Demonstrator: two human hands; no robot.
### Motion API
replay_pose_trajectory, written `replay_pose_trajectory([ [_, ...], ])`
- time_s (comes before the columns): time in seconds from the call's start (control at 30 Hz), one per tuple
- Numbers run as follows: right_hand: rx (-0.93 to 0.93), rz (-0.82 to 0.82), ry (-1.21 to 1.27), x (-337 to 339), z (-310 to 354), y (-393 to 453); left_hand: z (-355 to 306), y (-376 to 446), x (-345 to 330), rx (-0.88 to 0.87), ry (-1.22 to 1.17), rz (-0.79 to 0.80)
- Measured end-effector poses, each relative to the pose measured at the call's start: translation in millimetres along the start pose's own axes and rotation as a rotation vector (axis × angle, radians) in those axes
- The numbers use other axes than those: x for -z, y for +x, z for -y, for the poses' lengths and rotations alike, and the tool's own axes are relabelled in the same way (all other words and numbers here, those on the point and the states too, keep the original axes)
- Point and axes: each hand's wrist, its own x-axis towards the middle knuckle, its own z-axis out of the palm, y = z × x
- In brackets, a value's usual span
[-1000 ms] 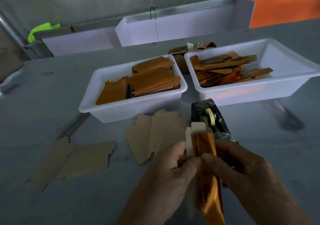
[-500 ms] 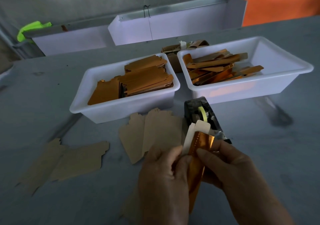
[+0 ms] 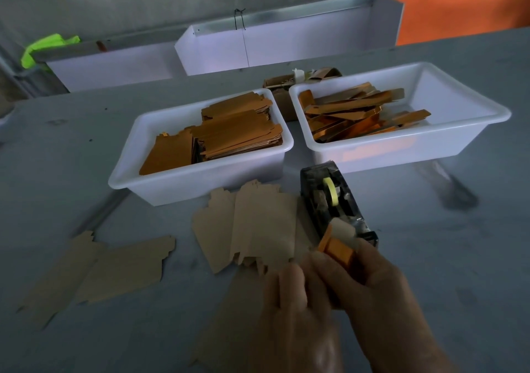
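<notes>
The right grip point(image 3: 375, 292) is clamped on the folded orange strip point(image 3: 338, 253), thumb on its near face and fingers curled behind. The left grip point(image 3: 298, 315) sits against the right one with fingers bent. Whether it pinches the strip's lower end cannot be told, as that end is hidden between the two hands. The strip's long axis runs from the person outward. Its free end, with a pale flap, points away and slightly up, just short of the near end of the tape dispenser point(image 3: 332, 200). The dispenser stands directly beyond the grips on the bench point(image 3: 71, 172) and blocks the line ahead. Just left of the grips lies a fan of flat brown card blanks point(image 3: 258, 229), and more blanks point(image 3: 114, 272) lie well apart to the left. Beyond the fan, a white tray point(image 3: 200, 185) holds stacked flat orange blanks. Beyond the dispenser and to the right, a second white tray point(image 3: 401, 157) holds folded orange strips lying crosswise. A small brown box point(image 3: 276, 86) shows behind the gap between the trays. White troughs point(image 3: 272, 48) line the far edge.
</notes>
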Motion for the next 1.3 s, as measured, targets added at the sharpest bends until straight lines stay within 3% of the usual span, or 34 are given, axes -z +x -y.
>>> replay_pose_trajectory([
  [0.1, 0.015, 0.028, 0.082, -3, -3, 2, 15, -6, 4, 0.103, -0.296, 0.089],
  [0.17, 0.002, 0.059, 0.158, -3, -4, 3, 23, -1, 13, 0.395, -0.636, 0.096],
  [0.23, -0.005, 0.111, 0.203, -4, -2, 1, 29, 3, 17, 0.651, -0.936, 0.27],
  [0.33, -0.009, 0.152, 0.163, 0, -2, 1, 34, 8, 23, 0.714, -1.151, 0.432],
  [0.47, 0.084, 0.106, -0.058, 12, 5, -1, 25, 13, 21, 0.755, -1.228, 0.433],
  [0.63, 0.295, -0.253, -0.25, 43, 11, 24, 15, 24, 10, 0.859, -1.384, 0.271],
  [0.83, 0.037, 0.016, -0.246, 53, 0, 54, 0, 35, 0, 0.842, -1.374, 0.204],
  [1.2, 0.054, -0.022, -0.246, 42, -4, 54, -7, 35, -9, 0.821, -1.472, 0.247],
  [1.3, -0.01, 0.009, 0.048, 40, -6, 50, -5, 35, -12, 0.821, -1.506, 0.23],
])
